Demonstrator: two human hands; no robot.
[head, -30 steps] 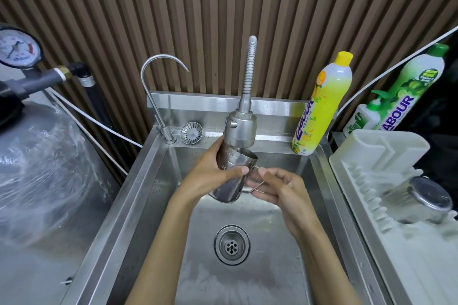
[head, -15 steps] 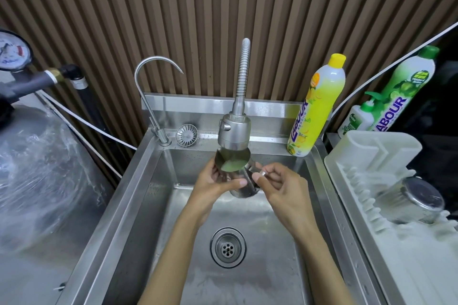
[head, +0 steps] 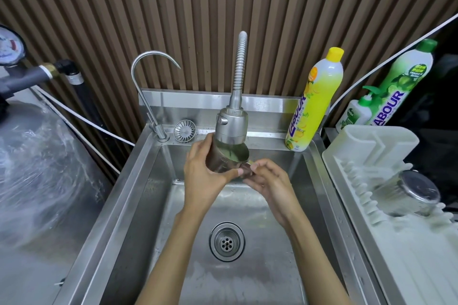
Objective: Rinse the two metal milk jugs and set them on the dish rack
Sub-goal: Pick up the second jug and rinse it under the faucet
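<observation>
Over the steel sink (head: 138, 193), both hands, left (head: 203, 176) and right (head: 267, 181), grip one milk jug (head: 224, 157).

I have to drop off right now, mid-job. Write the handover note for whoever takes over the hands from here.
Left hand: grips the body of the jug.
Right hand: pinches the same jug at its handle side.
The jug is tilted, mouth up, right under the spray head, above the sink. I cannot tell if water is flowing.
The second jug rests base up on the dish rack.
Done: one jug racked.
Left: finish rinsing this one, tip it out, set it on the rack.
</observation>
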